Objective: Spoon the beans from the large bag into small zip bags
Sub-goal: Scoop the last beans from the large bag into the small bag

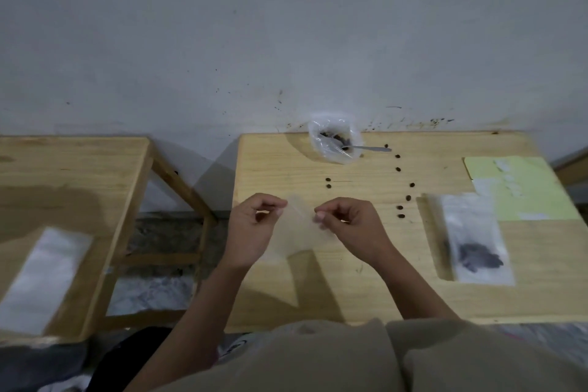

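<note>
Pinching the thin, clear small zip bag (299,226) at its top edge, your left hand (254,226) and right hand (346,226) curl tight over the smooth wooden table (366,289).

I see light wood table (350,280), dark brown beans (399,207), clear bag (334,143), pale yellow-green sheet (525,188), grey wall (286,25).

text: none can be read | yellow-green sheet (521,188) right of the open bean bag (334,141): pale marks, too blurred to read | bags: no print visible
</note>
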{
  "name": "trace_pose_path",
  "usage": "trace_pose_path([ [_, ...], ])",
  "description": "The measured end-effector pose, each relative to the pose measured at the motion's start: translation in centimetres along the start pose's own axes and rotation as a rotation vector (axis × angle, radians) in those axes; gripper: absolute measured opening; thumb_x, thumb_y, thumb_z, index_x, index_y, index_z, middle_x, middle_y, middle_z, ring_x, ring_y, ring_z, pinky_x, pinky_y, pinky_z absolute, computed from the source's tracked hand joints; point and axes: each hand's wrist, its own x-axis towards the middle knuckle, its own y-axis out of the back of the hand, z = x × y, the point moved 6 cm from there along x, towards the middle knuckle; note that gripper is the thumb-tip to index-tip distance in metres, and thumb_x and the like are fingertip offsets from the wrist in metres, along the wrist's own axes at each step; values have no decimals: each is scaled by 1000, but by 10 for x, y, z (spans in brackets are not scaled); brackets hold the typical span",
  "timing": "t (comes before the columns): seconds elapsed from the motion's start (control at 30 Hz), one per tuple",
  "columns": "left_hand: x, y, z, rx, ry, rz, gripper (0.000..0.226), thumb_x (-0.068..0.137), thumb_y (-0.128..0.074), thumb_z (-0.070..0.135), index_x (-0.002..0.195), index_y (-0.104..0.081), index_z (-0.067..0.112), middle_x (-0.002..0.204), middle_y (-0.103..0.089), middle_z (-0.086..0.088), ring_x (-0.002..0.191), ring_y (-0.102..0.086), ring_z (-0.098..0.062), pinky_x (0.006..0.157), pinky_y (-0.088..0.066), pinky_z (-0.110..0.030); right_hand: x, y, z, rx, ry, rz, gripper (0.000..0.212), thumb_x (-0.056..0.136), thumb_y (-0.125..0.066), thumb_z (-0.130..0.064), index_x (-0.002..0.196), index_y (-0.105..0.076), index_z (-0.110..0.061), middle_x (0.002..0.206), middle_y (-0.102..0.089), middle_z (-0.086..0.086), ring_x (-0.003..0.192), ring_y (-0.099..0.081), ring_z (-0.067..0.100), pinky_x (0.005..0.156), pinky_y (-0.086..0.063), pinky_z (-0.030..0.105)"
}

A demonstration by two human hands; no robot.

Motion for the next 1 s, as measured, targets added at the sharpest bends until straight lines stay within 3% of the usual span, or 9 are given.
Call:
trace_pose_path([
  [0.17,-4,-33,11,-235,78,-64,32,78,-60,-18,72,-66,12,76,-69,9,79,-63,-7,75,-49,-18,-13,28,-2,-183,31,-69,14,88,-62,-12,80,-72,-19,80,-71,-4,67,-60,0,60,-46,13],
  [0.3,-8,-54,16,-346,196,-41,25,80,-59,-16,73,-65,8,74,-69,7,79,-63,-5,74,-49,-17,-24,51,-10,-201,133,-67,14,87,-63,-10,81,-72,-19,80,-70,-11,76,-64,4,67,-50,17],
  [0.5,-16,-85,38,-232,175,-21,21,80,-65,-9,76,-68,10,79,-69,3,81,-62,-10,79,-48,-23,-28,85,-7,-166,95,-33,13,82,-64,-7,69,-68,-9,69,-67,-3,61,-57,0,58,-45,13],
  [0.63,-30,-100,55,33,134,101,15,79,-74,13,88,-66,23,102,-66,7,95,-59,-2,82,-46,-22,-28,111,4,-49,39,82,17,80,-68,-7,63,-65,-12,63,-63,-5,58,-54,0,59,-45,14],
  [0.77,-44,-124,80,-44,165,113,22,75,-79,22,88,-62,19,86,-67,1,77,-66,-8,65,-49,-15,-29,122,8,24,60,67,15,80,-70,-8,65,-67,-11,64,-66,-3,60,-56,4,61,-46,20],
  [0.87,-48,-144,91,-36,199,109,24,74,-79,27,86,-60,19,78,-69,-1,73,-69,-17,66,-54,-24,-33,128,4,32,125,7,16,83,-69,-10,67,-67,-13,64,-66,-5,61,-56,4,62,-45,19],
  [1.0,-49,-159,92,-58,265,144,16,77,-77,21,81,-65,12,78,-71,-5,72,-72,-19,76,-58,-44,-35,142,8,35,139,-49,13,85,-67,-9,73,-70,-12,76,-72,9,65,-57,8,64,-48,22],
])
